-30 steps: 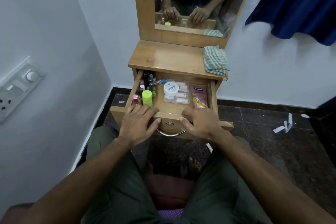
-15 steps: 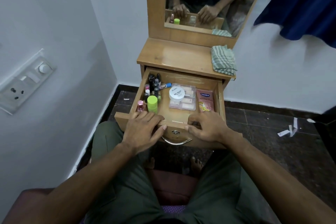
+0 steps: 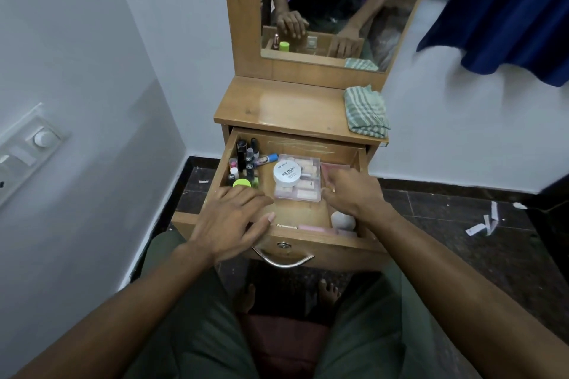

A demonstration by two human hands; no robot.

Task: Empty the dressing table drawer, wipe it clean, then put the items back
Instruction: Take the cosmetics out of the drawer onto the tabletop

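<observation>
Landmark: drawer (image 3: 311, 149), pulled out from under the dresser top (image 3: 286, 108), open, contents in place.

Surroundings: one striped cloth (image 3: 365, 111) folded on the dresser top, behind the drawer's right end. Mirror (image 3: 323, 3) upright behind that. Blue curtain (image 3: 505, 6) far right of the drawer. Switch panel (image 3: 27, 148) on the wall well left of it. Paper scraps (image 3: 483, 223) on the dark floor right of the drawer.

Contents, counted where possible: one clear box (image 3: 303, 186) at mid-drawer, one white tub (image 3: 288, 174) on top of it. Cluster of small dark bottles (image 3: 246, 160) in the back left corner; exact count cannot be told. One green cap (image 3: 241, 183) in front of them. One pink packet (image 3: 334, 168) at right, mostly hidden by the right hand. One white round thing (image 3: 343, 220) at the front right corner.

Hands: left hand (image 3: 231, 221) lies flat over the drawer's front left, fingers spread and straight, covering what is beneath. Right hand (image 3: 351, 191) reaches into the right side, fingers bent down toward the packet; whether they pinch it cannot be told.
</observation>
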